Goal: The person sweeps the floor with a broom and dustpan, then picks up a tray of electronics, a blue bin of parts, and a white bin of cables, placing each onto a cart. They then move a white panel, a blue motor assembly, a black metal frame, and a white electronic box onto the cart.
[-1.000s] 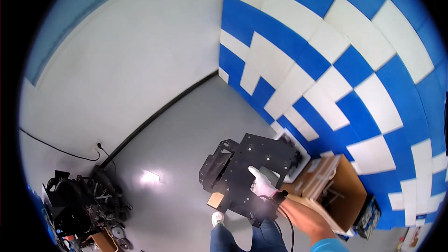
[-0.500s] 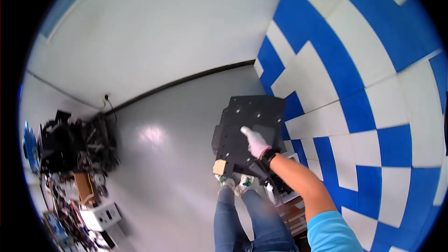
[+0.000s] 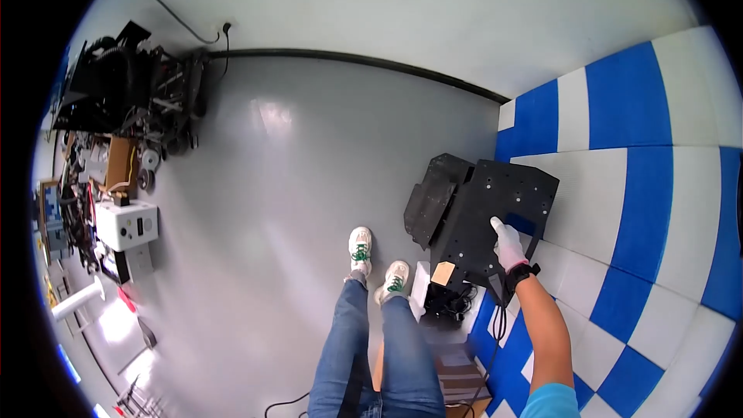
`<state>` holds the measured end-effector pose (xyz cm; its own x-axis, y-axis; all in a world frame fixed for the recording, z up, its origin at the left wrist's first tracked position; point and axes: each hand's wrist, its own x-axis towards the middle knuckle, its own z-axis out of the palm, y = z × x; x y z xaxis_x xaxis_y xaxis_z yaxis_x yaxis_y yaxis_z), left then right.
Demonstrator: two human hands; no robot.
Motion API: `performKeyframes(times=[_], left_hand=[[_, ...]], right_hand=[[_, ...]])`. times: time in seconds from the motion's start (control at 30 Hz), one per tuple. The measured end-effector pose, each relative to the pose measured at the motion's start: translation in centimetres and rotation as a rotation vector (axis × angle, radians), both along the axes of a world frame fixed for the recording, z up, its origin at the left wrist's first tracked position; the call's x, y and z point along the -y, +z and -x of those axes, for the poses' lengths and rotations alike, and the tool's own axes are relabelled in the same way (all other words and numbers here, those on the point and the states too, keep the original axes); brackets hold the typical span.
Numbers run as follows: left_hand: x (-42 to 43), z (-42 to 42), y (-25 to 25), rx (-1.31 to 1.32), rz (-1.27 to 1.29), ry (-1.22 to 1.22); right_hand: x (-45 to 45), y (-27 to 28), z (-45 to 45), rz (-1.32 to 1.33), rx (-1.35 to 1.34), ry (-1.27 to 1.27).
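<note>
My right hand, in a white glove with a black band at the wrist, is on a large black panel with small holes and a rectangular opening. The thumb lies along its face, and the other fingers are mostly hidden, apparently curled round an edge by the opening. The panel is near the blue and white wall. A tan tag or block sits at its lower corner. Just left of the panel is another black angular part. My left hand is out of view.
Black cables and cardboard boxes lie beside my legs. The checked wall rises at the right. Across the grey floor stand black equipment and a white box-shaped device.
The view has turned, so the panel and my right hand appear farther right. The black part left of the panel shows more, with a gap between them. My right hand stays on the panel.
</note>
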<state>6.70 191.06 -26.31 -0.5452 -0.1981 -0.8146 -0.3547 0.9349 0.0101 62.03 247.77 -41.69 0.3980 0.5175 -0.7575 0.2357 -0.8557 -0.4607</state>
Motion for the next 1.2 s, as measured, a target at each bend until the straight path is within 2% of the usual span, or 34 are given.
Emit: performKeyframes(times=[0.13, 0.2, 0.23, 0.33, 0.47, 0.5, 0.6, 0.77, 0.87, 0.9, 1.0, 1.13, 1.2], left_hand=[[-0.8, -0.7, 0.4, -0.059, -0.012, 0.071], [-0.9, -0.5, 0.1, -0.009, -0.012, 0.102], [-1.0, -0.9, 0.1, -0.033, 0.001, 0.106], [-1.0, -2.2, 1.0, -0.048, 0.033, 0.125], [-1.9, -3.2, 1.2, -0.057, 0.013, 0.119], [-2.1, -3.4, 1.6, -0.062, 0.016, 0.112], [-3.0, -4.1, 1.8, -0.068, 0.015, 0.093], [-5.0, -4.6, 2.0, -0.081, -0.032, 0.115], [-6.2, -5.5, 2.3, -0.145, 0.057, 0.11], [-4.3, -4.5, 1.9, -0.065, 0.026, 0.111], [0.9, -1.4, -0.1, 0.002, 0.183, 0.017], [0.6, -1.4, -0.4, -0.03, 0.14, -0.017], [0.4, -1.4, -0.3, -0.031, 0.127, -0.018]], right_hand=[[0.5, 0.9, -0.8, -0.017, 0.104, 0.161], [0.6, -1.0, -1.9, -0.045, 0.15, 0.187], [1.3, -5.0, -4.7, -0.034, 0.221, 0.241], [1.7, -4.1, -4.7, -0.181, 0.048, 0.262], [2.0, -4.3, -4.6, -0.101, 0.285, 0.318], [1.9, -2.8, -3.9, -0.117, 0.18, 0.299], [2.1, -2.1, -3.9, -0.001, 0.226, 0.367], [3.2, -3.5, -4.3, -0.031, 0.207, 0.372], [3.1, -3.0, -4.6, -0.057, 0.156, 0.334], [3.3, -3.3, -5.1, -0.061, 0.152, 0.34], [4.2, -5.3, -7.3, -0.078, 0.197, 0.392], [4.1, -3.7, -7.2, -0.003, 0.297, 0.473], [4.5, -4.8, -8.2, -0.032, 0.277, 0.468]])
